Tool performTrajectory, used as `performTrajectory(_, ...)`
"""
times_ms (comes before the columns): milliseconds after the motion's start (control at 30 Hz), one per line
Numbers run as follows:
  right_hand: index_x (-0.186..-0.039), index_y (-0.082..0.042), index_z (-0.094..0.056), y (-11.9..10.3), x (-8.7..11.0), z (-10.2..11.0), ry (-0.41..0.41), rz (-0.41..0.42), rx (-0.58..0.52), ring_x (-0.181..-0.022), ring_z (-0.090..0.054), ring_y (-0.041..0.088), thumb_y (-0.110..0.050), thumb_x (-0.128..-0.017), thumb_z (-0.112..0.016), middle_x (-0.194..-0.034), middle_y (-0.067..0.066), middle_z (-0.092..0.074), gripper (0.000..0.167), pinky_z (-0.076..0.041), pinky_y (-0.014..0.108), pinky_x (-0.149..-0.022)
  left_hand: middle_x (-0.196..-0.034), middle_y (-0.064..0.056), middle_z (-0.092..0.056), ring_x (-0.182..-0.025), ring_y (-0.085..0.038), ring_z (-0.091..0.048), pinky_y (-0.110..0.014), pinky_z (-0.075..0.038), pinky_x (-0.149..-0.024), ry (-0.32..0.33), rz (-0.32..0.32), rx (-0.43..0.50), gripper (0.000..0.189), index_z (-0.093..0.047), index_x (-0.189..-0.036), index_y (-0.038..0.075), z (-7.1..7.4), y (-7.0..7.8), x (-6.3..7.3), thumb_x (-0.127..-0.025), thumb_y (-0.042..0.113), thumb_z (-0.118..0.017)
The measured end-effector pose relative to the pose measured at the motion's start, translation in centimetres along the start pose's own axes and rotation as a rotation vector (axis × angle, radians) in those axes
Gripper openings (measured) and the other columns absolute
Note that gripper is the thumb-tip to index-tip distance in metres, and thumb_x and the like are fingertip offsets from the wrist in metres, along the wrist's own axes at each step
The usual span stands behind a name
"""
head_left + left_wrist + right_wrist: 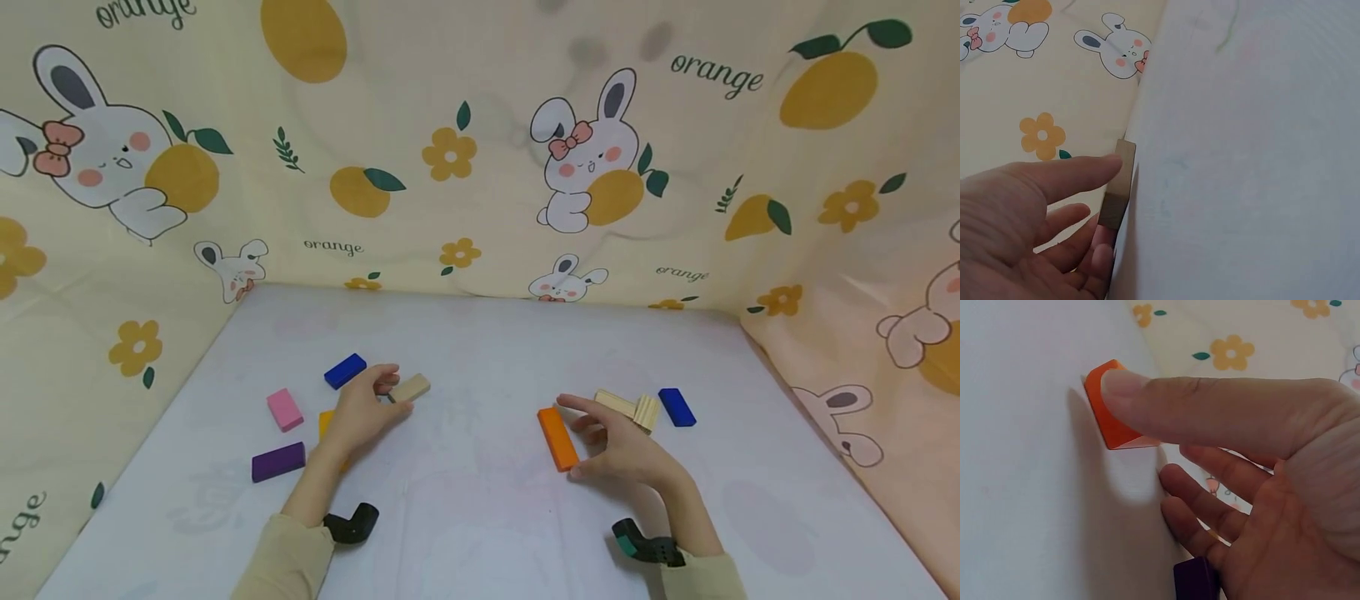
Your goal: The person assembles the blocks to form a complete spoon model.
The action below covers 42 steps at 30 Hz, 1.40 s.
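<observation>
My left hand (367,414) pinches a plain wooden block (410,388) near its left end. In the left wrist view the thumb lies against the upright wooden block (1118,181), with curled fingers partly behind it. On the right, my right hand (618,442) spans an orange block (557,439) lengthwise, index finger at the far end and thumb at the near end. The right wrist view shows the thumb over the orange block (1102,415); the index finger's contact is hidden there. The other right fingers curl loosely and hold nothing.
Around the left hand lie a blue block (345,371), a pink block (285,410), a purple block (278,462) and a yellow block (326,423) partly under the forearm. Wooden blocks (615,403) and a blue block (677,407) sit beyond the right hand. Printed cloth surrounds the white table (480,517).
</observation>
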State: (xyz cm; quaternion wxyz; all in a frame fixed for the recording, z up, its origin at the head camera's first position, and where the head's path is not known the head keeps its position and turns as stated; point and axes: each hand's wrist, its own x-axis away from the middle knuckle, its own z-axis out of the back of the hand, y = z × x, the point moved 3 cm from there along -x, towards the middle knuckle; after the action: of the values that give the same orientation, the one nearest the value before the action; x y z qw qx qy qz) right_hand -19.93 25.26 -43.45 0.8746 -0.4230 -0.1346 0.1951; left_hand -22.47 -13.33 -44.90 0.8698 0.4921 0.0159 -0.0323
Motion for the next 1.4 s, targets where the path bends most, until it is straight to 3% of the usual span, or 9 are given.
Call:
performTrajectory(400, -0.148, -0.017, -0.045, -0.5, -0.4, -0.4, 0.018, 0.046, -0.010, -0.115, -0.051, 0.027, -0.017, -0.064, -0.094, -0.142, -0.001, -0.050, 0.097, -0.044, 0.049, -0.093, -0.122, -0.017, -0.062, -0.108, -0.030, -0.056, -0.045, -0.045, -0.096, 0.043, -0.006, -0.007, 0.058, -0.056, -0.132, -0.003, -0.1, -0.3, -0.3, -0.080, 0.006, -0.082)
performTrajectory(733, -0.146, -0.017, -0.047, -0.2, -0.3, -0.4, 0.043, 0.024, -0.015, -0.115, -0.051, 0.025, -0.015, -0.064, -0.093, -0.140, -0.002, -0.052, 0.094, -0.042, 0.049, -0.096, -0.112, -0.011, -0.066, -0.103, -0.027, -0.057, -0.044, -0.046, -0.093, 0.054, -0.014, -0.055, 0.043, -0.066, -0.121, 0.002, -0.3, -0.2, 0.0, -0.081, 0.007, -0.080)
performTrajectory(967, -0.146, -0.016, -0.048, -0.2, -0.2, -0.6, 0.043, 0.014, 0.001, -0.116, -0.051, 0.027, -0.015, -0.063, -0.094, -0.138, 0.000, -0.053, 0.095, -0.043, 0.049, -0.096, -0.110, -0.012, -0.066, -0.100, -0.027, -0.058, -0.044, -0.047, -0.090, 0.065, -0.034, -0.071, 0.042, -0.068, -0.119, 0.001, -0.2, 0.0, 0.2, -0.080, 0.006, -0.081)
performTrajectory(1400, -0.144, -0.020, -0.049, -0.3, 0.1, -1.2, 0.085, 0.010, 0.041, -0.114, -0.049, 0.023, -0.020, -0.060, -0.096, -0.129, -0.002, -0.057, 0.096, -0.040, 0.049, -0.098, -0.112, -0.011, -0.068, -0.102, -0.027, -0.060, -0.046, -0.048, -0.090, 0.035, -0.054, -0.078, 0.041, -0.069, -0.120, 0.002, -0.1, 0.1, -0.1, -0.081, 0.007, -0.081)
